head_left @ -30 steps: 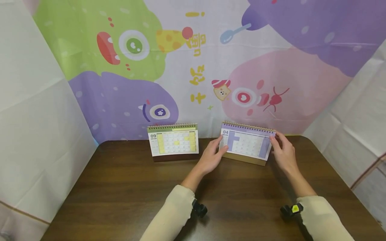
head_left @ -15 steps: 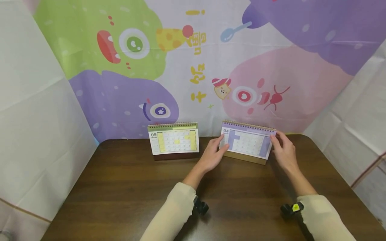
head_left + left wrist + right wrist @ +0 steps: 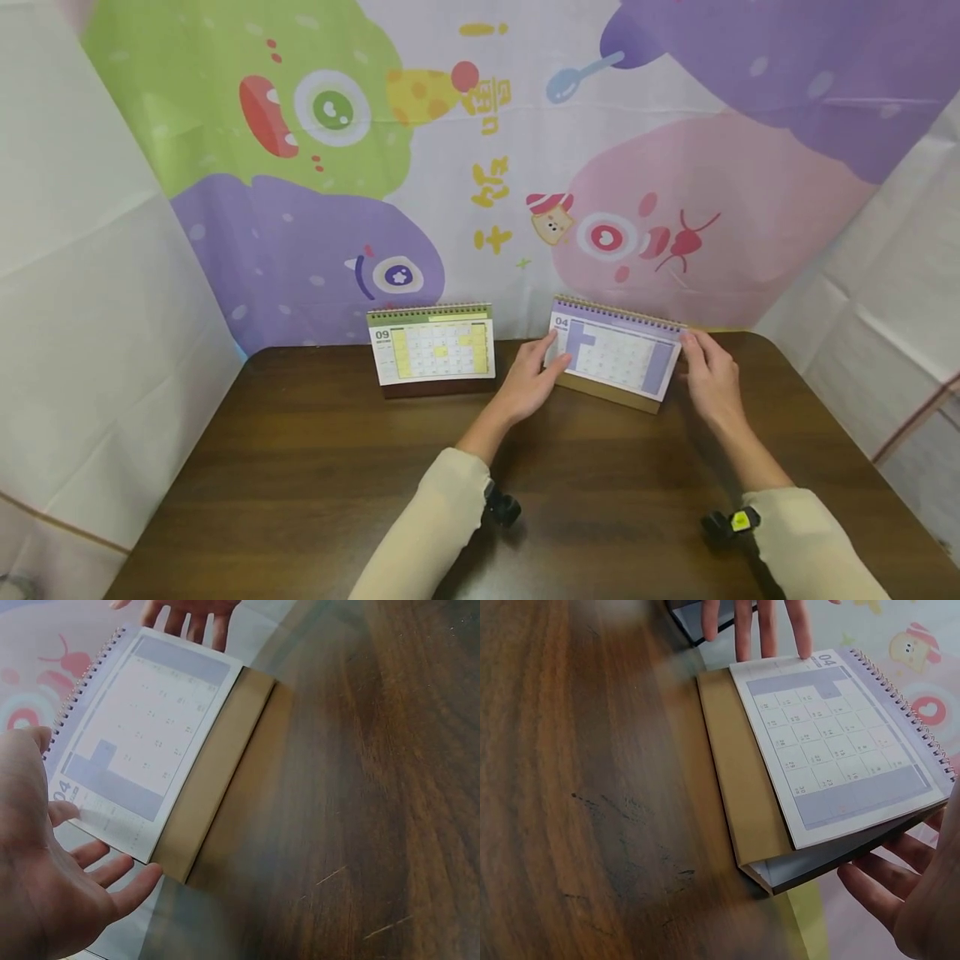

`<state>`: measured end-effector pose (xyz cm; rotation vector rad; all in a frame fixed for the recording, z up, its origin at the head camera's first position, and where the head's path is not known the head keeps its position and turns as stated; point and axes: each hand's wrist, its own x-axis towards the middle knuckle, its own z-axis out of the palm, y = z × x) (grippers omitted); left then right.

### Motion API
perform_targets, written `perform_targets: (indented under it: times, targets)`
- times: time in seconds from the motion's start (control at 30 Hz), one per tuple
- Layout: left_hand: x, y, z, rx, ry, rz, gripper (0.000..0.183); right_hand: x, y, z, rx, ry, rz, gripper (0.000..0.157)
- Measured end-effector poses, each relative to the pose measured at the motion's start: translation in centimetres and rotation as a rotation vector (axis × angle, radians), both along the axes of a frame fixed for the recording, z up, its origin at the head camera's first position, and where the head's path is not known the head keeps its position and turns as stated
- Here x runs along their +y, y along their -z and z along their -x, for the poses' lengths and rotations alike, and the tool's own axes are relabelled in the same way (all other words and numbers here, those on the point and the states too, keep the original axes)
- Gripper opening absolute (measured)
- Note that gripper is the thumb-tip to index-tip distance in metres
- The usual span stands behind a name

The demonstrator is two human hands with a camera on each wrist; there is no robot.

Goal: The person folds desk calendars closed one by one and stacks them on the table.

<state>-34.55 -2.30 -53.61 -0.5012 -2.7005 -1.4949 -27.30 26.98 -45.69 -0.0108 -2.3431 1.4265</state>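
Observation:
A purple spiral desk calendar (image 3: 615, 354) showing 04 stands on its gold-brown base near the back of the table. My left hand (image 3: 528, 383) is at its left edge, with a fingertip against the page margin near the 04. In the right wrist view the left hand's fingers (image 3: 767, 630) look straight. On the other side is my right hand (image 3: 711, 375), its fingertips right beside the calendar's right edge. The right wrist view shows those fingers (image 3: 870, 892) loosely extended by the back panel. Left of this calendar stands a green-topped one (image 3: 435, 354) showing 09.
Both calendars stand on a dark brown wooden table (image 3: 337, 483). Behind them hangs a cloth (image 3: 517, 150) with cartoon figures, and white cloth walls (image 3: 90, 250) rise at both sides. Small black cameras (image 3: 504, 507) sit at both wrists.
My right hand has shifted slightly right, its thumb coming off the page's front. The purple calendar has turned a little. My left hand stays at about the same place, and the green-topped calendar has not moved.

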Motion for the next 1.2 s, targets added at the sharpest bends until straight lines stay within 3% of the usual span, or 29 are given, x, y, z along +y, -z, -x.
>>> perform_targets:
  times: [0.13,0.47,0.87,1.03,1.2]
  targets:
    - [0.1,-0.1,0.0,-0.003,-0.009,0.009,0.076,0.1,0.2,-0.1,0.02,-0.019,0.02,0.051]
    - [0.0,1.8,2.0,-0.01,0.024,-0.026,0.084,0.2,0.4,-0.6,0.066,-0.077,0.091,0.05]
    - [-0.1,1.9,2.0,-0.041,0.021,-0.02,0.083,0.3,0.4,-0.8,0.09,-0.111,0.12,0.051]
    - [-0.1,1.9,1.3,-0.033,0.016,0.007,0.086,0.3,0.4,-0.4,0.117,-0.141,0.179,0.059]
    - [0.2,0.3,-0.6,-0.034,0.005,0.022,0.086,0.3,0.6,0.0,0.121,-0.212,0.226,0.058]
